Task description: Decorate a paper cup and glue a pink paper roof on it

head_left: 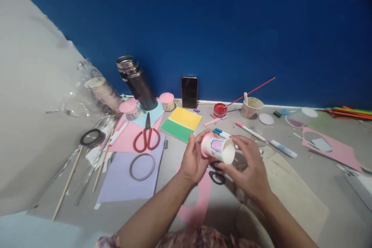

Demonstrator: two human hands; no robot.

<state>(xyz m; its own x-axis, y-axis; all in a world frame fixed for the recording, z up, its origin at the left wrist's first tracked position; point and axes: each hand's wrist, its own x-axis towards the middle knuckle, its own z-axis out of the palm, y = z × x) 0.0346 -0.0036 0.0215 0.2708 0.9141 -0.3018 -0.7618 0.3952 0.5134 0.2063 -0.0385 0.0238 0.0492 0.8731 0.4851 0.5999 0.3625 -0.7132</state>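
Observation:
A white paper cup (216, 148) with coloured drawings lies tilted on its side between my hands, its open mouth facing right. My left hand (194, 159) is closed around the pink end of the cup, with the thumb up and the other fingers partly hidden behind it. At the rim, my right hand (251, 166) has its thumb below and its fingers above, apparently lightly gripping the cup. Beneath the hands are small scissors (217, 178) with black handles, partly covered, and a curved pink paper cut-out (200, 205).
Red-handled scissors (147, 135) and a tape ring (142, 167) lie on the left papers. Behind stand a dark flask (139, 87), a phone (190, 92), a red paint jar (220, 110) with a brush, and a patterned cup (250, 107). Markers (251, 132) lie to the right.

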